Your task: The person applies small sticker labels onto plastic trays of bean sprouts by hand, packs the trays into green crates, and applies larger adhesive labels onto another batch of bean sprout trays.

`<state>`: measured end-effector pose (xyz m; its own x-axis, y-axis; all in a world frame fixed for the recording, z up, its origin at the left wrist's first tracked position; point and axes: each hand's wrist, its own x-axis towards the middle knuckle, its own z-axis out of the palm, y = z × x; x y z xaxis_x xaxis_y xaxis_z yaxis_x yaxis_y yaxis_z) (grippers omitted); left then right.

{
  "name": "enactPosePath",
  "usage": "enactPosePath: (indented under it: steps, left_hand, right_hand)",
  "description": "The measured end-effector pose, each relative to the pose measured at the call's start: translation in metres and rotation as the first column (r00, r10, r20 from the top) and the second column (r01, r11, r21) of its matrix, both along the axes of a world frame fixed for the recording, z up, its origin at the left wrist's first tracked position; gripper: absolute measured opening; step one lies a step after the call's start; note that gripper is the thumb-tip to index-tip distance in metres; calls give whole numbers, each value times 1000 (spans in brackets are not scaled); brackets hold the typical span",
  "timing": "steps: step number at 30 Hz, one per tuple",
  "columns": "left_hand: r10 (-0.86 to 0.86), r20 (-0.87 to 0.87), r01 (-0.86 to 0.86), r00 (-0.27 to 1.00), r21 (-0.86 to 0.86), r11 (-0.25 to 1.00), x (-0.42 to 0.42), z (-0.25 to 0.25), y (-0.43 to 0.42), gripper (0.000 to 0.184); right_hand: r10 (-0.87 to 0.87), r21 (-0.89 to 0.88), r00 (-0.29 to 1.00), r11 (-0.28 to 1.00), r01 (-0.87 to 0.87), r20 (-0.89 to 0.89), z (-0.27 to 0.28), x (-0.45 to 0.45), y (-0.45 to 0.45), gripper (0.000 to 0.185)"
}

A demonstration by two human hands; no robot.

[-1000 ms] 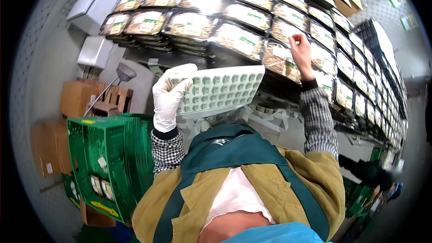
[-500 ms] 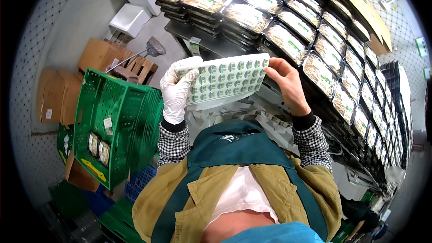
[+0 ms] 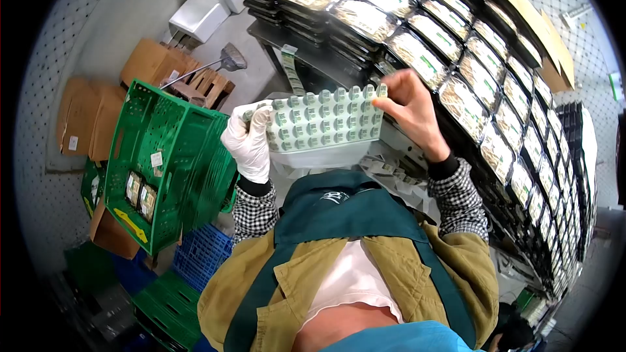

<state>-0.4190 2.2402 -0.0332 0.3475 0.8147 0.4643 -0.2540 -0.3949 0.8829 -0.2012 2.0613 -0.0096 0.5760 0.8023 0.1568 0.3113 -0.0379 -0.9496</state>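
Progress: the label sheet [image 3: 323,129] is held up in front of the apron [image 3: 345,202], tilted to face the wearer, and carries several rows of round green-and-white labels, so much of it looks unused. The top row seems to stand proud of the upper edge. Many of the black trays [image 3: 466,101] stacked on the table [image 3: 268,38] bear a green-and-white marking on top; whether any of it comes from this sheet cannot be told. Crumpled pale strips [image 3: 386,168] lie below the sheet, perhaps spent backing

Left hand [image 3: 248,146]: gloved, forearm upright, at the sheet's left end. Thumb lies on the front face, fingers curl behind; grip looks closed and firm on the sheet

Right hand [image 3: 417,117]: bare, wrist raised, reaching in from the right. Thumb tip rests at the sheet's upper right corner, forefinger bent close above it, a narrow gap at most. Fingers slightly blurred; cannot tell whether a label is pinched between them
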Motion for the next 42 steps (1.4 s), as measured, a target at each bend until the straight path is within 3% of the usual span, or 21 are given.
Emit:
enactPosePath:
  steps: [1,2,5,7,10,12,13,15,17,19,22,23,26,27,28,31,32,34,37,39,42]
  left_hand:
    - [-28,35,28,999,-14,1000,2,2,-4,14]
    - [-54,17,54,998,-39,998,5,2,-8,14]
    - [-119,-62,119,991,7,993,14,-1,-16,12]
    - [-156,-87,156,984,-15,988,24,-2,-21,8]
    - [-307,-68,286,949,-218,933,41,-12,-25,7]
    - [-348,-57,318,936,-291,902,50,-16,-27,6]
    - [-365,-53,330,930,-324,887,53,-19,-26,6]
    - [-373,-55,336,926,-330,882,58,-28,-21,7]
    - [-411,-43,368,911,-367,854,63,-30,-19,7]
    - [-415,-67,370,907,-338,865,67,-26,-15,8]
    - [-392,-92,352,916,-287,891,67,-26,-3,8]
    - [-378,-84,340,922,-291,894,64,-31,6,7]
    - [-326,-81,292,942,-280,915,57,-42,28,5]
    - [-312,-75,280,947,-282,918,57,-40,30,5]
    - [-298,-72,267,952,-286,920,56,-39,32,4]
    - [-288,-79,256,954,-281,925,57,-35,41,3]
    - [-284,-73,253,956,-280,926,57,-35,47,3]
    - [-278,-65,250,958,-281,926,58,-36,58,3]
    - [-255,-101,219,962,-276,936,54,-43,76,3]
    - [-267,-101,227,958,-294,928,54,-43,82,3]
    - [-312,-93,270,946,-310,912,60,-42,88,5]
  right_hand:
    - [6,69,973,997,-23,230,13,2,-1,43]
    - [68,-48,902,997,-52,426,36,4,-10,61]
    - [225,-211,588,973,-93,777,56,3,-22,45]
    - [206,-183,490,979,-94,847,46,1,-34,25]
    - [125,-80,583,992,-102,803,35,0,-59,16]
    - [-109,84,945,993,87,310,19,9,-82,17]
    - [-211,127,978,970,210,-4,8,17,-95,17]
    - [-594,159,786,770,618,-173,-24,64,-119,26]
    - [-801,84,593,598,797,80,-58,94,-128,45]
    - [-806,28,515,545,838,292,-80,106,-122,57]
    - [-457,28,227,486,873,860,-83,102,-119,60]
    - [-359,28,135,414,910,923,-75,100,-121,58]
    - [-541,76,219,470,879,812,-74,111,-112,51]
    - [-738,-9,459,523,852,494,-73,112,-93,48]
    - [-767,25,551,591,807,328,-80,114,-71,47]
    - [-757,21,653,653,757,9,-91,120,-2,50]
    - [-782,18,621,623,782,54,-93,123,17,52]
    - [-748,-59,526,553,831,404,-94,121,37,52]
    - [-447,-81,290,431,899,846,-88,123,38,48]
    - [-384,-178,313,346,921,869,-73,131,27,46]
    - [-651,-81,347,403,912,675,-88,194,17,30]
